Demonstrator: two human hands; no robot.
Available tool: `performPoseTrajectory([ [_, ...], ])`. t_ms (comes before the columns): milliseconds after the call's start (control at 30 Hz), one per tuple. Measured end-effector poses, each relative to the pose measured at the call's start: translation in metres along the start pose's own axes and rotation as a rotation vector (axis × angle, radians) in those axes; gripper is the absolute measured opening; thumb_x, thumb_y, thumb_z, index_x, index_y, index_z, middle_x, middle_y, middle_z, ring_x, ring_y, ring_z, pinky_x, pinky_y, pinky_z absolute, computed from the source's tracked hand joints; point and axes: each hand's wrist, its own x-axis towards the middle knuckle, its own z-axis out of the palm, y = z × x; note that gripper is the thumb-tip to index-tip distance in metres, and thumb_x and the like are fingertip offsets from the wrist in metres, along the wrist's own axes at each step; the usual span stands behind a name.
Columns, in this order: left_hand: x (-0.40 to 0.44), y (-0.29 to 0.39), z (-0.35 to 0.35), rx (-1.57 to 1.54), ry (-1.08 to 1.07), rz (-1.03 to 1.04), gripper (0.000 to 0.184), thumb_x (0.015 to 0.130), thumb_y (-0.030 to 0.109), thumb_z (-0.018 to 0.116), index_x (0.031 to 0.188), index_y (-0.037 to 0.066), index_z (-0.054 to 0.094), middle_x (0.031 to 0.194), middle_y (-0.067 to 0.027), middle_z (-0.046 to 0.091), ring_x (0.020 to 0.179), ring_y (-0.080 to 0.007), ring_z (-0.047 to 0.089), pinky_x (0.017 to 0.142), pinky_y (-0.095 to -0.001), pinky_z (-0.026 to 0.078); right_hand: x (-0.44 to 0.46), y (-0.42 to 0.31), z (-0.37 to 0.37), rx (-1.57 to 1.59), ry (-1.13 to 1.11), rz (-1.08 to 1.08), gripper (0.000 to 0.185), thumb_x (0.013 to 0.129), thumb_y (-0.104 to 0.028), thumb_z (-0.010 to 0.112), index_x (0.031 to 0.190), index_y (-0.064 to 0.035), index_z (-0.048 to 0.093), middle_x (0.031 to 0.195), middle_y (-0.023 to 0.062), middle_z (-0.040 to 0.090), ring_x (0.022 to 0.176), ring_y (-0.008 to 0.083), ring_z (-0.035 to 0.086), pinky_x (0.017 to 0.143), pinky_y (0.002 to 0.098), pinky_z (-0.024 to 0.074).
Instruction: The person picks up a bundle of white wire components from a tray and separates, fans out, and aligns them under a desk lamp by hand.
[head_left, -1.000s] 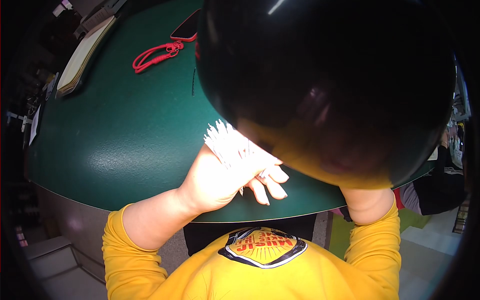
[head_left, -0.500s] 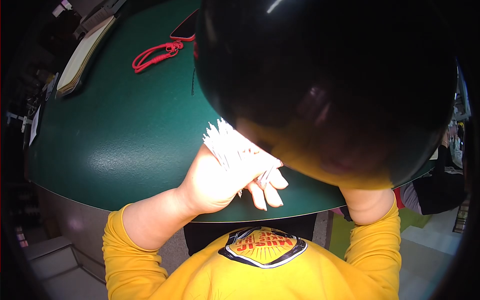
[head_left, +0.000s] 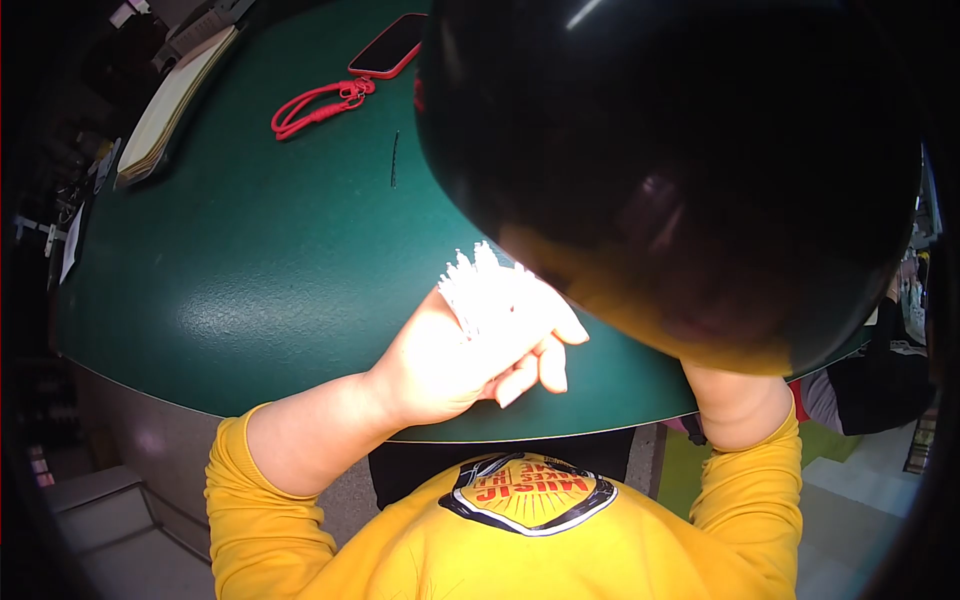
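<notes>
My left hand (head_left: 440, 365) is closed around a bundle of thin white wire-like pieces (head_left: 466, 290). Their small knobby ends fan out above the thumb side, and strong light washes out much of the detail. A large glossy black dome, like a lamp shade (head_left: 680, 170), covers the right half of the view just above the hand. Only the forearm of my right arm (head_left: 735, 405) shows below the shade's rim; the right hand itself is hidden behind it.
On the green tabletop (head_left: 270, 230) lie a phone in a red case (head_left: 392, 45), a red cord strap (head_left: 318, 108) and a thin dark strip (head_left: 395, 160). A stack of papers (head_left: 175, 105) is at the left edge. Dark clothing (head_left: 880, 390) shows at far right.
My left hand has shifted a little right, its fingers curled in more, and the lower bundle ends no longer show. The shade sits slightly farther right in view, uncovering more of the phone.
</notes>
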Motion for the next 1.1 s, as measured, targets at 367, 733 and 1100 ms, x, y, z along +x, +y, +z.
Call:
performPoseTrajectory([
  [367, 0.003, -0.003, 0.006, 0.056, 0.122, -0.052, 0.017, 0.091, 0.014, 0.051, 0.091, -0.001, 0.058, 0.069, -0.0077, 0.06, 0.047, -0.006, 0.046, 0.045, -0.0188, 0.036, 0.002, -0.001, 0.008, 0.014, -0.008, 0.029, 0.03, 0.074, -0.001, 0.068, 0.104, -0.0008, 0.06, 0.1, 0.0103, 0.062, 0.09, 0.0196, 0.059, 0.08, 0.0291, 0.0473],
  [733, -0.002, 0.002, 0.006, -0.084, 0.156, 0.031, 0.015, 0.091, 0.012, 0.051, 0.092, -0.002, 0.056, 0.07, -0.0113, 0.061, 0.048, -0.0095, 0.055, 0.041, -0.0191, 0.039, 0.005, 0.0, 0.012, 0.031, -0.03, 0.059, 0.029, 0.075, -0.001, 0.067, 0.103, -0.0006, 0.06, 0.1, 0.0104, 0.062, 0.09, 0.0195, 0.059, 0.08, 0.029, 0.0473],
  [1100, -0.001, 0.017, 0.014, -0.182, 0.174, 0.039, 0.007, 0.088, 0.005, 0.055, 0.087, -0.003, 0.055, 0.068, -0.0107, 0.062, 0.048, -0.0112, 0.058, 0.037, -0.0181, 0.038, -0.01, -0.011, 0.015, 0.046, -0.043, 0.09, 0.028, 0.076, -0.001, 0.066, 0.103, -0.0004, 0.06, 0.1, 0.0106, 0.062, 0.09, 0.0195, 0.059, 0.08, 0.0289, 0.0473],
])
